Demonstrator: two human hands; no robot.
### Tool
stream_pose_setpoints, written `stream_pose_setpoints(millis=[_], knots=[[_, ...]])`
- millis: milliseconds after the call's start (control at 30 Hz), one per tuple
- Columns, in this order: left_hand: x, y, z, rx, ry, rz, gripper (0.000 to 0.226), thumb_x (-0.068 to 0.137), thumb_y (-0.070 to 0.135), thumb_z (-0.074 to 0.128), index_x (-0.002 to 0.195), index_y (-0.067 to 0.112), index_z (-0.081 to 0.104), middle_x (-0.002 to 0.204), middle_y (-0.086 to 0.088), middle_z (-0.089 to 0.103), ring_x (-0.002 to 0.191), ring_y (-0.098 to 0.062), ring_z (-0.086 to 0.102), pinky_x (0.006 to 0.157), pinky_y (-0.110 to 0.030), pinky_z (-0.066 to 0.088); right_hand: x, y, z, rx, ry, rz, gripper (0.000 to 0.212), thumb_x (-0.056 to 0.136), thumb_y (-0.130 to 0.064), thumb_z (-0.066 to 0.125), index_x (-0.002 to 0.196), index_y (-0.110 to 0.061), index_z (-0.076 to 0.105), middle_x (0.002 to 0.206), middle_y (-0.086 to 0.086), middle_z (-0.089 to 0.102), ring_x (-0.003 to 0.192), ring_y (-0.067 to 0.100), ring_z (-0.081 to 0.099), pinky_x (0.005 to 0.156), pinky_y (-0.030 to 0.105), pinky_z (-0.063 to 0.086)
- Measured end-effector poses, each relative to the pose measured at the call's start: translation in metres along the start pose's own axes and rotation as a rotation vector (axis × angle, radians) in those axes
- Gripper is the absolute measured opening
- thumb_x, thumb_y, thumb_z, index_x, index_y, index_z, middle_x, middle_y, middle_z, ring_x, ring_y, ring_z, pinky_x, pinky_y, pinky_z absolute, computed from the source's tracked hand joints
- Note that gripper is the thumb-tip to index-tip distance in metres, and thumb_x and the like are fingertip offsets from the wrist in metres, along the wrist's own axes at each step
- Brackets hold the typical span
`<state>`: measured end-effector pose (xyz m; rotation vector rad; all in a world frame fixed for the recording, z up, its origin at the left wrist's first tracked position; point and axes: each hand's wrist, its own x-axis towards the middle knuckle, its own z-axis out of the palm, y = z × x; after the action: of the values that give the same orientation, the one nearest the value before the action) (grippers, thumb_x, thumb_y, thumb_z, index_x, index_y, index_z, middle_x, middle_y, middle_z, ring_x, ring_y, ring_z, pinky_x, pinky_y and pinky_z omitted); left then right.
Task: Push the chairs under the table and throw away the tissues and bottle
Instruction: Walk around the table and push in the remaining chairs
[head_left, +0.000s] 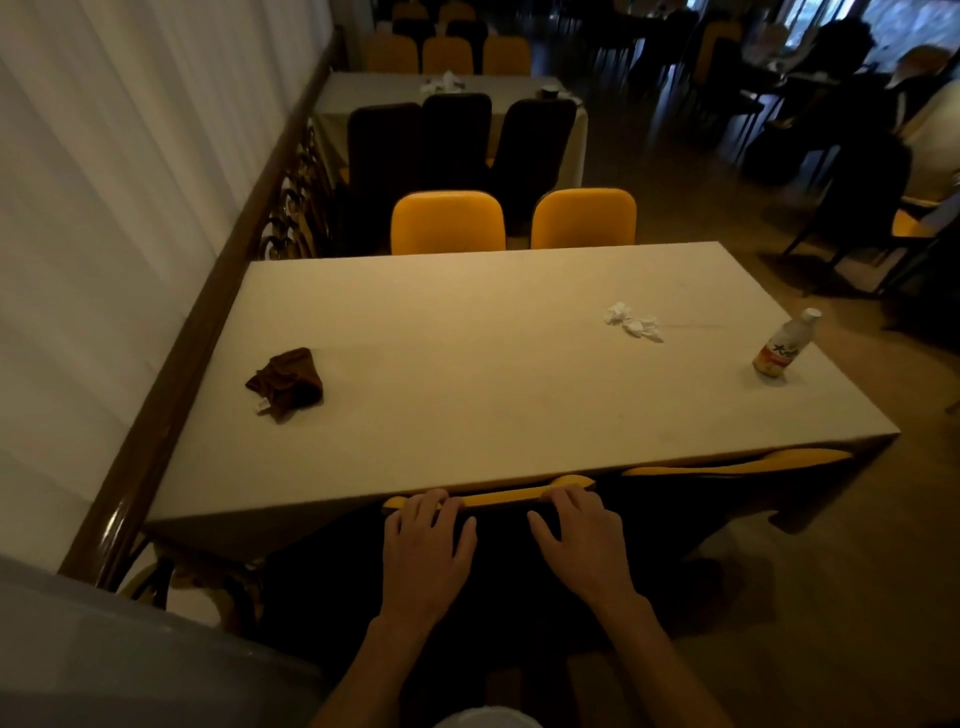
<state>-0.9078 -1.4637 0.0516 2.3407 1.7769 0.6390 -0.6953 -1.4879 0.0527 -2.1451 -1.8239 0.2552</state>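
both hands rest on the top edge of a chair (498, 498) at the near side of the table (467, 364), the left hand (426, 545) and right hand (576, 540) set apart along the backrest, likely so a push would go in straight. each grip looks loose: fingers lie nearly flat over the yellow rim, pressing rather than wrapped round it, though the fingertips are partly hidden. the backrest sits just at the table edge, so this chair appears almost home. just right of the right hand, a second chair (737, 462) also stands tucked close. across the table from the hands, two more chairs (514, 221) stand against the far edge. the tissues (634, 322) lie ahead and to the right of the grip, the bottle (782, 348) upright further right near the table's end, both untouched. a brown cloth (285, 376) lies ahead to the left.
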Motion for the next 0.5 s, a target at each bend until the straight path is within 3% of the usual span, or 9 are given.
stream_pose_setpoints(millis=[200, 500], knots=[[-0.002, 0.019, 0.003, -0.056, -0.012, 0.052, 0.041, 0.094, 0.048, 0.037, 0.113, 0.023, 0.065, 0.122, 0.000, 0.062, 0.116, -0.022, 0.055, 0.094, -0.043, 0.046, -0.023, 0.007, -0.020, -0.008, 0.127, 0.120, 0.046, 0.093, -0.061, 0.037, 0.120, -0.030, 0.060, 0.131, -0.007, 0.055, 0.124, 0.018, 0.049, 0.103, 0.047, 0.041], [-0.001, 0.077, 0.020, -0.083, -0.092, 0.216, 0.037, 0.097, 0.048, 0.037, 0.116, 0.026, 0.061, 0.124, 0.005, 0.057, 0.118, -0.018, 0.050, 0.095, -0.040, 0.043, -0.066, 0.049, -0.044, -0.022, 0.179, 0.279, 0.052, 0.092, -0.064, 0.032, 0.123, -0.031, 0.059, 0.133, -0.007, 0.055, 0.128, 0.017, 0.047, 0.105, 0.046, 0.036]])
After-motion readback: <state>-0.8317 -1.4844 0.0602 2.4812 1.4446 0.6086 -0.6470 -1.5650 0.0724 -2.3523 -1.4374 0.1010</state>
